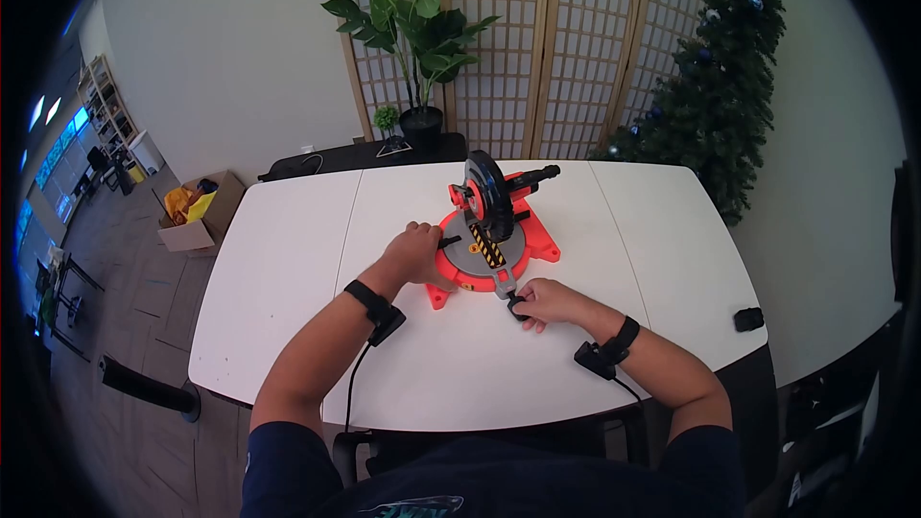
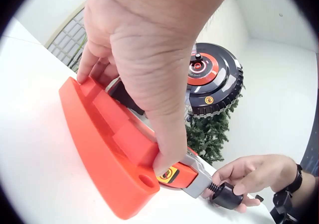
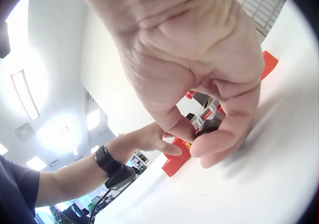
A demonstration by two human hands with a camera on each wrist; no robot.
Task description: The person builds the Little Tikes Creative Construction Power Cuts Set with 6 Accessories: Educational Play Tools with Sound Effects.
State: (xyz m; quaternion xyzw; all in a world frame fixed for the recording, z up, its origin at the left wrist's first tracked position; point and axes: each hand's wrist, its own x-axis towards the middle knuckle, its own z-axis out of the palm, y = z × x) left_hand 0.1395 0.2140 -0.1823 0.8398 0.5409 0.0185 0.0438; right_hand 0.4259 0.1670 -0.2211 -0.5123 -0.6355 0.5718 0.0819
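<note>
A toy-like miter saw [image 1: 497, 259] with a red base and a round grey turntable stands on the white table. Its black blade guard [image 2: 219, 79] rises over a yellow-and-black striped strip [image 1: 486, 246]. At the left side, my left hand [image 1: 413, 254] grips the red base [image 2: 99, 139], thumb at the front and fingers toward the back. My right hand [image 1: 556, 302] pinches the black knob [image 2: 228, 196] at the front between thumb and fingers. A threaded shaft [image 2: 214, 187] shows between this knob and the grey arm. In the right wrist view, fingers largely cover the knob.
A small black object [image 1: 748, 318] lies near the table's right edge. Behind the table [image 1: 288, 259] stand a potted plant [image 1: 420, 125], a lattice screen [image 1: 499, 58] and a decorated tree [image 1: 710, 96]. An open cardboard box [image 1: 197, 235] is on the floor at left.
</note>
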